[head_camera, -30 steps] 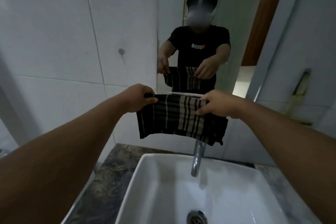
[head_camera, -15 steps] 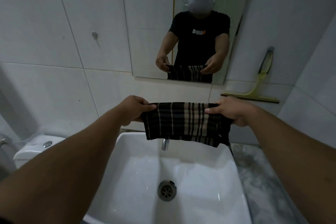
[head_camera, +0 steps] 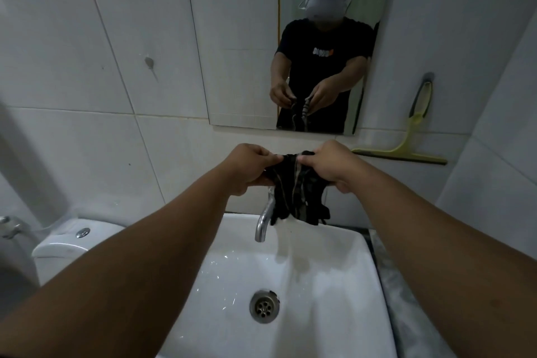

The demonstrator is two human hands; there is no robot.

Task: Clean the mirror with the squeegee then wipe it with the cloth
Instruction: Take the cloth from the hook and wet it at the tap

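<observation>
Cloth (head_camera: 296,186) bunched between our hands over the sink (head_camera: 334,285), hanging just beside the tap (head_camera: 266,218); left hand (head_camera: 247,167) and right hand (head_camera: 331,164) both closed on its top edge, close together; squeegee (head_camera: 406,142) hangs on the wall right of the mirror (head_camera: 247,52), untouched.

1. Hands brought together: left hand (head_camera: 249,169) and right hand (head_camera: 331,164) now nearly touching, where before well apart at the cloth's two ends.
2. Cloth (head_camera: 296,192) no longer stretched flat; now bunched and hanging in folds between the hands.
3. Cloth's lower edge now over the back rim of the sink (head_camera: 334,244), just beside the tap (head_camera: 264,219).
4. Mirror (head_camera: 290,38) reflection likewise shows hands close, cloth gathered.
</observation>
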